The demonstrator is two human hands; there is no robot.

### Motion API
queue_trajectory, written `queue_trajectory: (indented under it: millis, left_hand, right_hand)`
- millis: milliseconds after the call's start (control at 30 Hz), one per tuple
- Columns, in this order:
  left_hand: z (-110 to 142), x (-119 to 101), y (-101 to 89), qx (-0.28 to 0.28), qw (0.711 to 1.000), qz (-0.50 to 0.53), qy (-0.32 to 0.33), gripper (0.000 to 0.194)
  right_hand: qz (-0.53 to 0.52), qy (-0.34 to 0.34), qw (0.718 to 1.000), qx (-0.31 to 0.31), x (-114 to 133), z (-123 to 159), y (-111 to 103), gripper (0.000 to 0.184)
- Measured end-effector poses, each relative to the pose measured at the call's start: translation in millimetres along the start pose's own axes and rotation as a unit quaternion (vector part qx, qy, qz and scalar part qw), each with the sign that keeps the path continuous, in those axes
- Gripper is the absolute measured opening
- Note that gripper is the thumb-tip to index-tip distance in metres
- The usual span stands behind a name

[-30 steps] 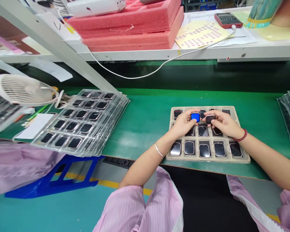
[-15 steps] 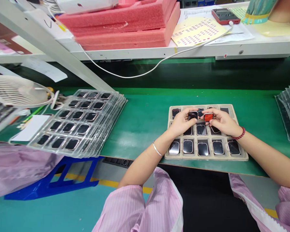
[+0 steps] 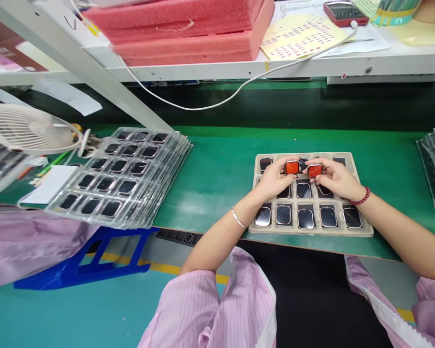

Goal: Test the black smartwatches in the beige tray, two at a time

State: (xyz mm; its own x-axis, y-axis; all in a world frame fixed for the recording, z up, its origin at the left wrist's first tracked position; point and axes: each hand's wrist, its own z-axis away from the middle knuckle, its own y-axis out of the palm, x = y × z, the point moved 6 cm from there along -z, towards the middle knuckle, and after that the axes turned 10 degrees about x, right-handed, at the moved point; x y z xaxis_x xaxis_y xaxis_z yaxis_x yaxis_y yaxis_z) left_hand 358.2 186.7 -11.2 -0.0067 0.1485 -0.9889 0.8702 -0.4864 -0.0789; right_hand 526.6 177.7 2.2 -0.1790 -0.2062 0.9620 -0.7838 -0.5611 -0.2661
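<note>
My left hand (image 3: 275, 179) and my right hand (image 3: 337, 178) meet over the far part of a beige moulded tray (image 3: 310, 231). Each hand pinches a square smartwatch body by its edges: the left one (image 3: 292, 167) and the right one (image 3: 315, 170) both show a glowing red-orange screen. The tray's compartments hold several dark-glass watch bodies, and my hands partly hide those in the upper rows. A bangle circles my left wrist, and a red bead bracelet circles my right.
The tray sits on a green bench mat (image 3: 217, 193). To the left lie stacked transparent blister trays (image 3: 130, 179) of dark screens, with a white desk fan (image 3: 29, 129) beyond. Bagged trays (image 3: 433, 164) lie right. A shelf ahead holds pink foam trays (image 3: 188, 34).
The screen in my left hand has gone from blue to dark to red-orange. The right one went from dark to red-orange. My hands have stayed over the same part of the tray.
</note>
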Motion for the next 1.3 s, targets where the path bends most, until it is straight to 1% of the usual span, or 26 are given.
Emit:
queue_trajectory:
  millis: [100,267,433,567,733,833,933,1033,1300]
  left_hand:
    - [0.6,-0.4,1.0,0.003,1.0,0.007,-0.015,0.038]
    - [1.8,-2.5,2.3,0.01,1.0,0.023,-0.015,0.033]
    - [2.5,-2.9,4.2,0.016,0.998,0.05,-0.025,0.027]
    - [2.5,-4.4,5.3,0.017,0.998,0.057,-0.032,0.028]
    - [2.2,-6.2,3.1,0.016,0.998,0.036,-0.044,0.034]
    - [2.4,-4.7,1.2,0.016,0.998,0.025,-0.058,0.039]
    - [2.5,-2.5,-0.5,0.009,0.998,0.018,-0.065,0.039]
    - [1.6,-0.6,-0.6,0.007,0.998,0.026,-0.059,0.038]
    - [-0.5,-0.1,2.9,0.027,0.999,0.029,-0.033,0.036]
  right_hand:
    - [-0.007,0.008,1.0,0.0,-1.0,0.3,0.1,0.035]
    - [-0.017,0.017,1.0,0.008,-2.5,0.7,0.5,0.034]
    - [-0.032,0.021,0.999,-0.001,-2.2,0.7,-0.3,0.028]
    - [-0.041,0.027,0.999,-0.006,-1.8,1.5,-0.6,0.022]
    - [-0.059,0.034,0.998,0.004,-1.6,3.0,0.6,0.021]
    - [-0.049,0.033,0.998,0.007,-1.1,3.4,1.0,0.022]
    - [-0.039,0.028,0.999,0.006,-1.0,3.5,1.3,0.02]
    - [-0.032,0.024,0.999,0.004,-2.1,3.8,1.6,0.019]
    - [-0.019,0.013,1.0,0.008,-3.0,3.4,2.1,0.019]
